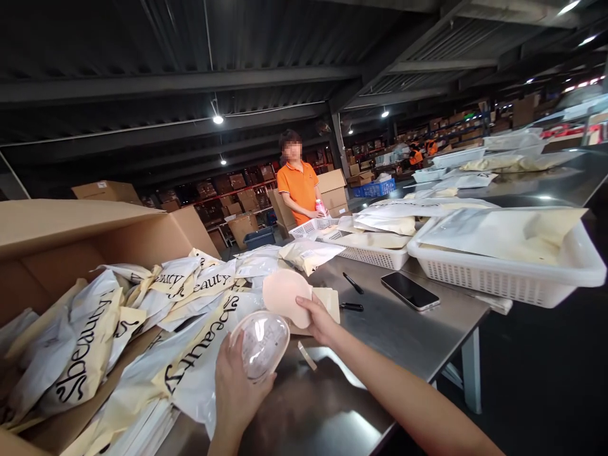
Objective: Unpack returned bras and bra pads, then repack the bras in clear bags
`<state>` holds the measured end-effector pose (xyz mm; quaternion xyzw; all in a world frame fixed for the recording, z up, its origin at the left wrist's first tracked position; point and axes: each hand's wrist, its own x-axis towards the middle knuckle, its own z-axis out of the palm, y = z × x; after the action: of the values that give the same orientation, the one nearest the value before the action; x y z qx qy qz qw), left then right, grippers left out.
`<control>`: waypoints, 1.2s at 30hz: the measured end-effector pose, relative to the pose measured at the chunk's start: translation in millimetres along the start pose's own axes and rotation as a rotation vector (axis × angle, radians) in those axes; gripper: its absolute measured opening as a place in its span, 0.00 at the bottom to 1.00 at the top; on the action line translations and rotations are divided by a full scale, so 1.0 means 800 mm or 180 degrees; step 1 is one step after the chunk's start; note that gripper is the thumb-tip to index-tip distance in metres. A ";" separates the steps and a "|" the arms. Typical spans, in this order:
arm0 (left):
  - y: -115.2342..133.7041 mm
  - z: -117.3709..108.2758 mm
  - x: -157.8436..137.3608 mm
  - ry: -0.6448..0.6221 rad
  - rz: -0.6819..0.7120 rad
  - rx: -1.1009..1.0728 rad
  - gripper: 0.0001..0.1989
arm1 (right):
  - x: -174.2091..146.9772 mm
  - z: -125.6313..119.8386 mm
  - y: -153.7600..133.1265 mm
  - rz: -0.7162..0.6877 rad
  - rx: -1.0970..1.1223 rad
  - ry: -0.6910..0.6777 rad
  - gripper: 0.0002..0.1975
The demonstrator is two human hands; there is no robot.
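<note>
- Two hands are hovering above the metal desk [346, 405], inward from its near edge, and both are gripping something.
- The left hand [240, 389] is curling around a clear, domed plastic shell [265, 345], its thumb and fingers spreading wide to span the rim.
- The right hand [318, 320] is pinching a pale pink rounded pad [285, 292] narrowly by its side; the pad is sitting just beyond the shell, though whether the two are touching one cannot tell.
- Behind the right hand, a cream card [332, 303] is lying partly hidden, and a small strip [307, 356] is resting nearer the near edge.
- Two black pens, one slanting [353, 283] and one lying nearly level [351, 306], are resting between the card and a phone [410, 291].
- The phone is lying face up near the desk's right corner, while a white basket [508, 278] is jutting out past that corner, carrying flat bags.
- Along the left side, printed bags [204, 348] are piling up beside and inside an open cardboard box [187, 231].
- Past the far edge, a person in an orange shirt [298, 187] is standing, holding a pink bottle [321, 208].
</note>
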<state>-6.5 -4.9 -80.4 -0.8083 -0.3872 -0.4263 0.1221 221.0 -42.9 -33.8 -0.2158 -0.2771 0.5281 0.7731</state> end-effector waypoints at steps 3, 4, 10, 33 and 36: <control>0.004 0.000 -0.001 -0.0070 0.0363 0.0096 0.47 | -0.003 -0.018 0.029 0.0094 0.0078 0.0154 0.37; 0.006 -0.001 -0.002 -0.0107 0.0449 0.0121 0.47 | -0.005 -0.025 0.035 0.0128 0.0110 0.0226 0.37; 0.017 0.003 -0.009 -0.0170 0.0476 0.0216 0.43 | -0.010 -0.044 0.030 -0.0055 0.0452 0.0319 0.38; 0.015 -0.012 -0.011 -0.0681 -0.0742 -0.2548 0.31 | -0.030 -0.042 0.055 0.0386 0.0485 0.0074 0.31; 0.008 -0.010 -0.013 -0.0480 -0.0818 -0.2635 0.33 | -0.041 -0.035 0.066 0.0435 0.0359 -0.0202 0.33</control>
<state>-9.8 -18.9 -82.5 -0.7633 -0.2889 -0.4971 -0.2947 193.1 -56.7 -94.4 -0.1735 -0.2559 0.6010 0.7370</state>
